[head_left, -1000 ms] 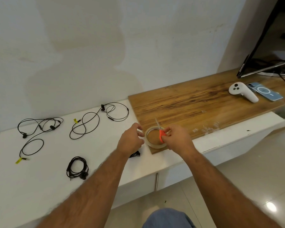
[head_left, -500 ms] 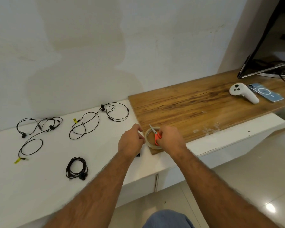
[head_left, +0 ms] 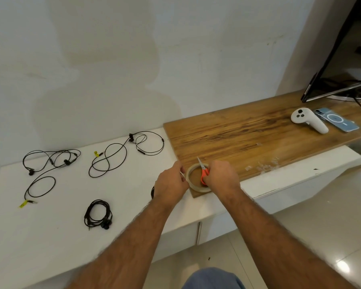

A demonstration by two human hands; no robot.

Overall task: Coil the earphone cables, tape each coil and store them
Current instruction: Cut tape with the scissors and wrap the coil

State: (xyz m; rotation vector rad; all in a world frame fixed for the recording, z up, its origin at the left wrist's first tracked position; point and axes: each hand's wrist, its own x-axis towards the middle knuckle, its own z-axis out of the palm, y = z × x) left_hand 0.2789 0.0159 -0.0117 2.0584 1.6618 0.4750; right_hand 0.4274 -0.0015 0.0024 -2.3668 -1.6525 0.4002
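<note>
At front corner of wooden board (head_left: 258,138), 1 tape roll (head_left: 189,177) lies flat; right hand (head_left: 221,177) grips 1 pair of orange scissors (head_left: 204,174) over it, left hand (head_left: 172,182) pinches tape end beside roll. On white desk (head_left: 61,236): 2 loose earphone cables (head_left: 48,170) (head_left: 125,153) toward back, 1 coiled earphone (head_left: 98,214) nearer front edge. Another black bit partly hidden under left hand.

Stained white wall (head_left: 175,49), white cabinet (head_left: 50,236), wooden board (head_left: 248,132), glossy tiled floor (head_left: 321,236), screen (head_left: 342,59)
</note>
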